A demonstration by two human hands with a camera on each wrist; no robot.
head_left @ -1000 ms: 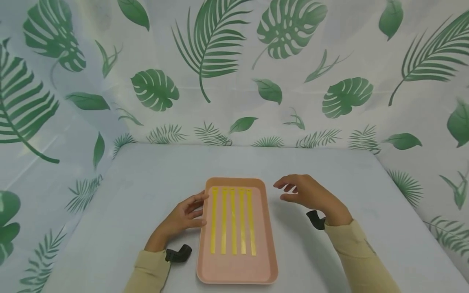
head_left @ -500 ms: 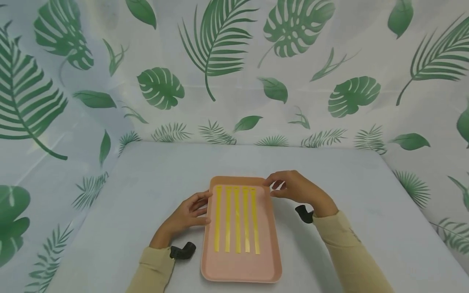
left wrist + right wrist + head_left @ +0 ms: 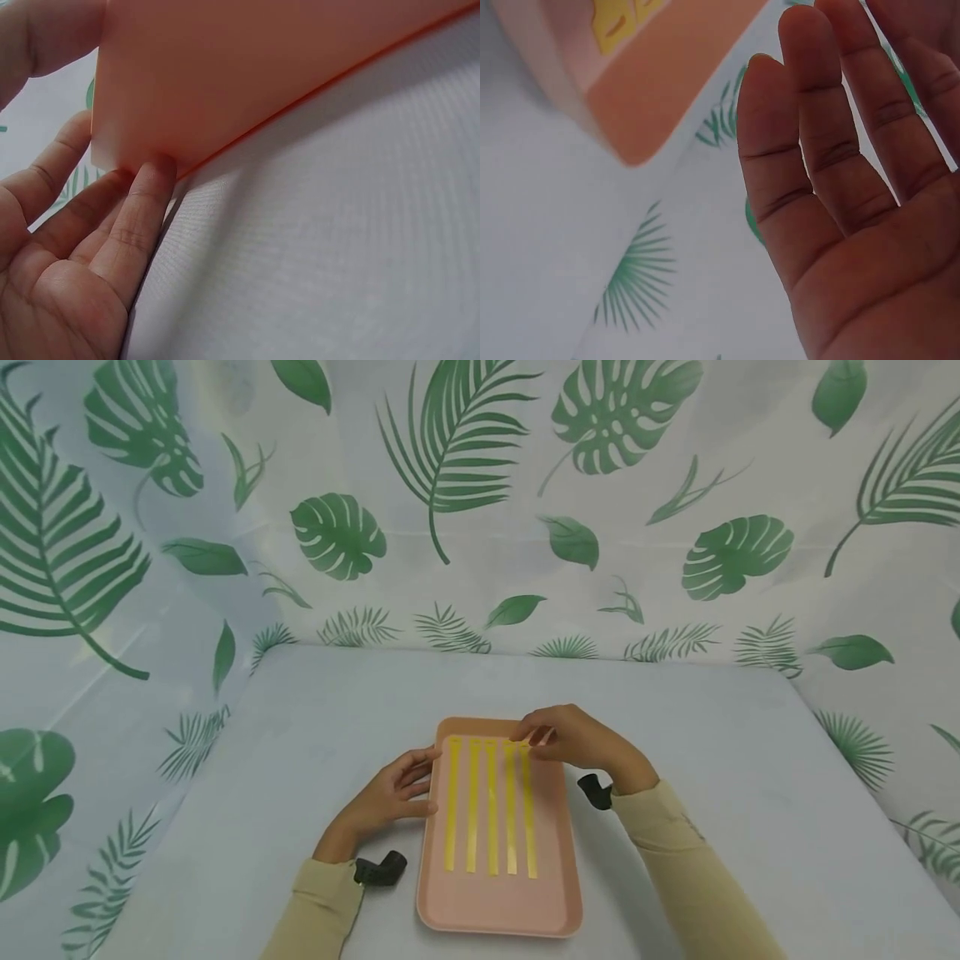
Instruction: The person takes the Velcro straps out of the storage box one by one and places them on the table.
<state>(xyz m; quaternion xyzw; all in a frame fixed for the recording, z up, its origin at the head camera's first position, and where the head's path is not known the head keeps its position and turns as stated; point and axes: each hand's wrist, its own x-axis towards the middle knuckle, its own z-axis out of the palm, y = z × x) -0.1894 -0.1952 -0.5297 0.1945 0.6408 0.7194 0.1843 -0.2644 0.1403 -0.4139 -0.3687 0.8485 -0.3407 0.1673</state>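
Note:
A shallow pink tray (image 3: 498,906) lies on the table, long side toward me. Several flat yellow strips (image 3: 492,810) lie side by side in it, heads at the far end; slots show in the heads (image 3: 613,26) in the right wrist view. My left hand (image 3: 386,792) rests its spread fingertips against the tray's left side; the left wrist view shows fingers (image 3: 142,202) touching the outer wall (image 3: 187,82). My right hand (image 3: 577,739) hovers over the far right part of the tray, fingers loosely bent, fingertips close above the heads of the two rightmost strips.
The white tabletop (image 3: 337,693) stretches around the tray. Behind it and at the sides hang white sheets (image 3: 480,560) printed with green leaves. A black wrist device (image 3: 381,868) sits on the left wrist, another black device (image 3: 596,792) on the right.
My right hand has moved left from beside the tray to over the strips' far ends. The left hand stays at the tray's left side. The whole view has shifted slightly.

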